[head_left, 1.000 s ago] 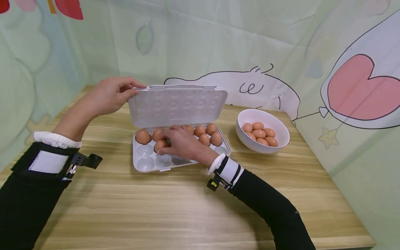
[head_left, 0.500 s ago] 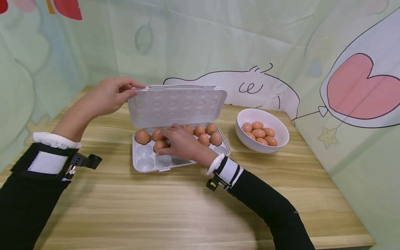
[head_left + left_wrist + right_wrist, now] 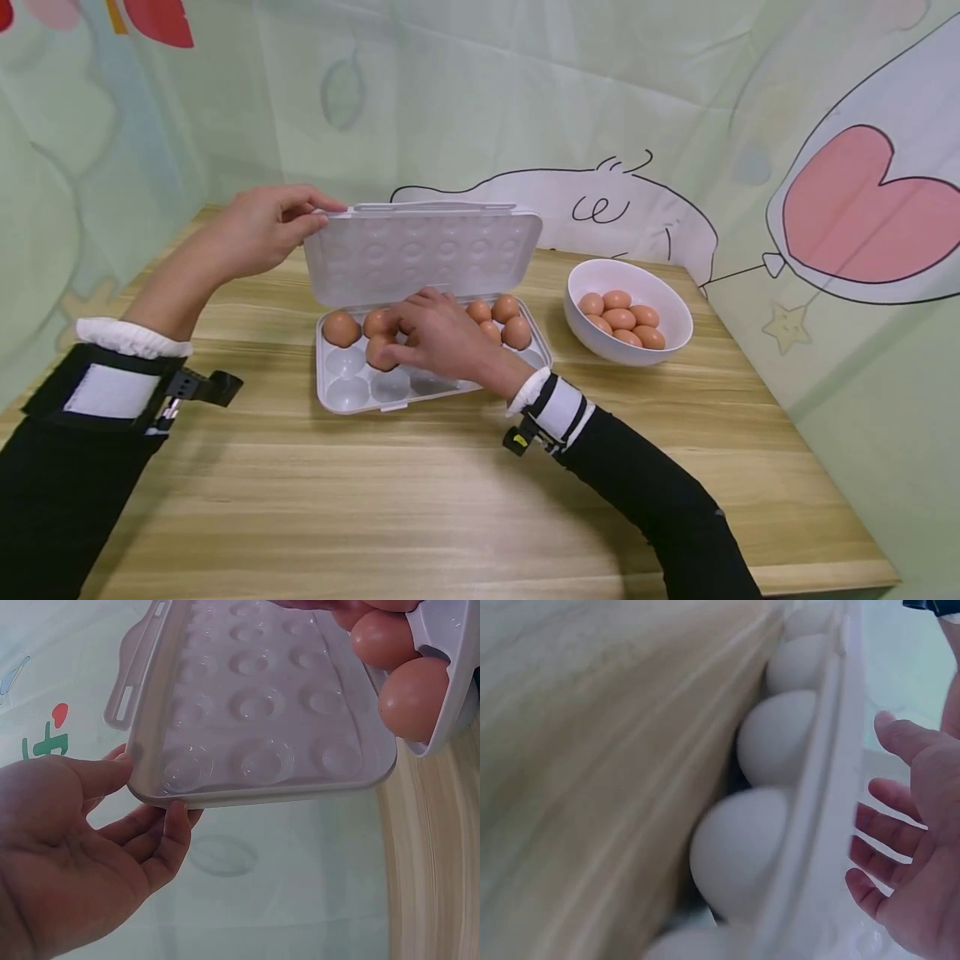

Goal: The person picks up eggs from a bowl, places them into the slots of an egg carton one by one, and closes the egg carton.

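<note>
A white plastic egg box stands with its lid (image 3: 423,271) raised behind its tray (image 3: 347,393). With thumb and fingers my left hand (image 3: 258,233) pinches the lid's left upper corner, also plain in the left wrist view, where the lid (image 3: 255,705) shows rows of round dimples. Over the tray's middle is my right hand (image 3: 442,337), its thumb tip right beside a brown egg (image 3: 379,353) in the second row. The right wrist view shows that hand (image 3: 930,825) with spread, loosely bent fingers and nothing between them. It hides some eggs behind it.
Brown eggs (image 3: 341,329) fill the visible part of the tray's back row; front wells are bare. To the right, a white bowl (image 3: 637,354) holds several more eggs. Printed cloth (image 3: 480,108) hangs behind the wooden table (image 3: 420,508).
My right hand has lifted a little and shifted right, its fingers coming away from the second-row egg. My left hand keeps the lid where it was.
</note>
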`<state>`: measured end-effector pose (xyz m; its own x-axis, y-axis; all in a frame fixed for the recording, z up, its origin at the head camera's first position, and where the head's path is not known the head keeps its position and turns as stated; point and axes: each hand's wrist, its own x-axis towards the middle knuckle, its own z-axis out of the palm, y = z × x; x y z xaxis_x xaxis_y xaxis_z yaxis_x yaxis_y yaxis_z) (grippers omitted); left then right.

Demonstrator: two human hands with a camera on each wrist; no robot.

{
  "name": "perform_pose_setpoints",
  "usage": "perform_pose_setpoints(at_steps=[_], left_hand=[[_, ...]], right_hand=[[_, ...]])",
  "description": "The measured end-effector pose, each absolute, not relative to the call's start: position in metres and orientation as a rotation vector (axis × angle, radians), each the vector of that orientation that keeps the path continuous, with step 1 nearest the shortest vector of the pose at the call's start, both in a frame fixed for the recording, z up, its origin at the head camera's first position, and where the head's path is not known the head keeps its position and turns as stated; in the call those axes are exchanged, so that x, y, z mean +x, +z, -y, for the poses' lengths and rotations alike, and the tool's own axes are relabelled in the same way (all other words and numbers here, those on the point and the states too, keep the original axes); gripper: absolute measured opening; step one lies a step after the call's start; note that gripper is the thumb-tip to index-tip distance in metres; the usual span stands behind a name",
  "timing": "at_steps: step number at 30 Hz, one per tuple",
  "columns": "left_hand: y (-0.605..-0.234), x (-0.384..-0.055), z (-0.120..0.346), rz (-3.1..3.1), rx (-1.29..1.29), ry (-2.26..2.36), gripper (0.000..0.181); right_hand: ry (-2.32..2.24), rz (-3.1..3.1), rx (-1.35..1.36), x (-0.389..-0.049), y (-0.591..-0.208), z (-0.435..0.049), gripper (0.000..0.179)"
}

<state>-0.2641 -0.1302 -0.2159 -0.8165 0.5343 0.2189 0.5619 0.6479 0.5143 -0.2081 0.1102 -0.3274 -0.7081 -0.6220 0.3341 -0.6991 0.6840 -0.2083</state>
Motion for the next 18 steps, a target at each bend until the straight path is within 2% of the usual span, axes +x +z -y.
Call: perform_pose_setpoints(at_steps=[18], left_hand=[[-0.219,-0.267,0.128,2.803,-0.916,-0.879,0.030]], right_hand=[[0.491,2.540,0.819,-0.202,-0.288,-0.202,0.037]])
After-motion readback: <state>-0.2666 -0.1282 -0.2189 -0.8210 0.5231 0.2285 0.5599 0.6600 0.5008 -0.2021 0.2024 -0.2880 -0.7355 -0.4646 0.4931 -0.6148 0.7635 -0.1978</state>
